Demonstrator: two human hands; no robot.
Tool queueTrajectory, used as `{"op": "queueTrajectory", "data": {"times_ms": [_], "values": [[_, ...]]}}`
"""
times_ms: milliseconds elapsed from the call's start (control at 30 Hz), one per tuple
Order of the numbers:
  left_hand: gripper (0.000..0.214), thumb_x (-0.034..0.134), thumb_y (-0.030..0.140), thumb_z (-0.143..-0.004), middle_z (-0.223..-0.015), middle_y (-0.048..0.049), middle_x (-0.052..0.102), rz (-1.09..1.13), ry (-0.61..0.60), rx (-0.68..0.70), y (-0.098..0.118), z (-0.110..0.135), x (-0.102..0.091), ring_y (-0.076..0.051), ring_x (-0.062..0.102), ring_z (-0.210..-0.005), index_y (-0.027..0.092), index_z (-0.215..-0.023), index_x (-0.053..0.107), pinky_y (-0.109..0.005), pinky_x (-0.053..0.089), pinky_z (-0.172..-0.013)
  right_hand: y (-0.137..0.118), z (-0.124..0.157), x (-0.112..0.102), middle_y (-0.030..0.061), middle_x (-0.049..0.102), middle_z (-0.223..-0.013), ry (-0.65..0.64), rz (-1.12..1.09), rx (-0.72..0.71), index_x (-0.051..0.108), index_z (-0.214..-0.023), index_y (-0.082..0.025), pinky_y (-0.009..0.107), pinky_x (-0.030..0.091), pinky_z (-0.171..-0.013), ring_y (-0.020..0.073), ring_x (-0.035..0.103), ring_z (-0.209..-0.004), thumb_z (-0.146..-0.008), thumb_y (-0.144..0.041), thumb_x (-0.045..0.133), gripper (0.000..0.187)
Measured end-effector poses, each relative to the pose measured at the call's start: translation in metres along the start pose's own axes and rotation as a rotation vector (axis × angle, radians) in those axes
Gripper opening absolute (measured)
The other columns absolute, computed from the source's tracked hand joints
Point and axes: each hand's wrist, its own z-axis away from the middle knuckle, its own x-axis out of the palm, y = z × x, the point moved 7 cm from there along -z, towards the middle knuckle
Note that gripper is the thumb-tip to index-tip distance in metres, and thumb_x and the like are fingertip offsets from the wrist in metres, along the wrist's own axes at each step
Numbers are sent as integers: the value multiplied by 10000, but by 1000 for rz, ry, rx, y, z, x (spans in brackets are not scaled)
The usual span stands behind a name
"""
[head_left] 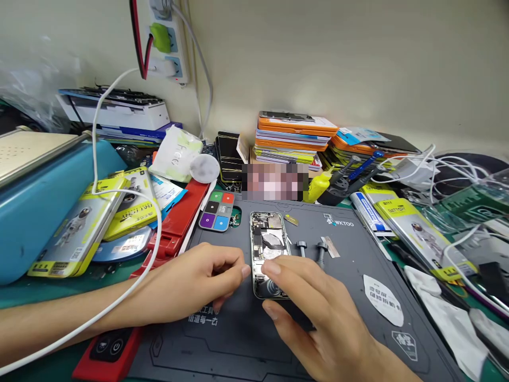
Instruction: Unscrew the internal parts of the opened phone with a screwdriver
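An opened smartphone (262, 249) lies on the dark work mat with its internal parts exposed. At its left edge is my left hand (222, 273), fingers curled in and thumb pressed close to the index finger; anything pinched there is hidden or too small to make out. My right hand (318, 302) reaches over the phone's lower right part, index fingertip at the inner parts and thumb held apart below the bottom edge. Two screwdrivers, a silver one (301, 248) and a dark one (322, 254), lie just right of the phone, partly covered by my right hand.
A screw organiser with coloured squares (217, 210) lies on the mat (334, 345). Yellow battery boxes (79, 233) flank both sides, beside a red tool (178, 223). A white cable (155, 249) crosses above my left forearm. Stacked boxes (294, 132) stand behind.
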Motion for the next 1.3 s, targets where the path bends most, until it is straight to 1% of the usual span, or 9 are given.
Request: {"op": "queueTrajectory", "data": {"times_ms": [233, 367, 567, 733, 1000, 1067, 1133, 1233, 1300], "values": [[392, 573, 524, -1107, -793, 15, 707, 107, -40, 3, -1, -4, 5, -146, 639, -724, 188, -949, 698, -236, 472, -673, 2, -1, 1, 96, 799, -1219, 27, 26, 52, 455, -1585, -194, 346, 678, -996, 214, 775, -1136, -982, -6, 591, 646], [297, 670, 443, -1062, -914, -3, 780, 190, -49, 24, 3, -4, 5, -144, 672, -781, 184, -948, 759, -223, 516, -720, 3, -1, 2, 98, 791, -1237, 27, 9, 54, 433, -1599, -193, 344, 673, -996, 213, 767, -1132, -971, 12, 589, 679], [238, 758, 404, -1000, -809, 30, 772, 176, -20, -19, 2, -3, 1, -124, 636, -732, 200, -902, 832, -195, 460, -652, 2, -1, 1, 97, 790, -1199, 18, 21, 53, 445, -1572, -154, 325, 663, -977, 207, 763, -1094, -983, 2, 594, 627], [199, 796, 394, -961, -797, 32, 765, 176, -3, -40, 2, -5, -1, -127, 630, -736, 208, -924, 858, -196, 446, -645, 3, -2, 3, 84, 801, -1183, 10, 41, 74, 394, -1615, -211, 341, 681, -849, 221, 775, -1026, -1009, -27, 582, 661], [173, 762, 329, -956, -820, 21, 807, 199, -25, -66, 2, -4, 0, -109, 632, -653, 200, -943, 877, -177, 427, -551, 7, 5, 4, 91, 801, -1225, -1, 32, 93, 391, -1639, -226, 349, 693, -868, 230, 789, -1049, -999, -35, 611, 704], [184, 752, 330, -968, -851, 15, 825, 201, -34, -72, 1, -3, 1, -102, 634, -635, 201, -967, 883, -170, 408, -518, 8, 10, 1, 108, 784, -1285, 46, 10, 121, 417, -1636, -229, 365, 695, -930, 242, 789, -1112, -980, -34, 648, 722], [204, 740, 344, -986, -895, 4, 842, 198, -38, -72, 1, -4, 1, -97, 642, -631, 201, -993, 886, -163, 411, -507, 12, 15, -6, 112, 767, -1287, 165, -78, 202, 439, -1627, -253, 360, 705, -934, 243, 793, -1122, -968, -26, 672, 735], [227, 738, 369, -1001, -961, -13, 861, 223, -45, -48, 2, -4, 1, -88, 647, -618, 199, -1021, 887, -158, 471, -551, 22, 17, -15, 83, 749, -1186, 369, -334, 407, 429, -1615, -315, 305, 735, -768, 189, 812, -894, -1031, -43, 602, 667], [227, 749, 372, -997, -975, -22, 864, 258, -34, -25, 4, -3, 0, -89, 659, -621, 195, -1018, 889, -164, 508, -589, 27, 14, -11, 60, 746, -1125, 397, -489, 506, 438, -1590, -326, 280, 741, -715, 153, 798, -746, -1081, -97, 559, 571]]}}
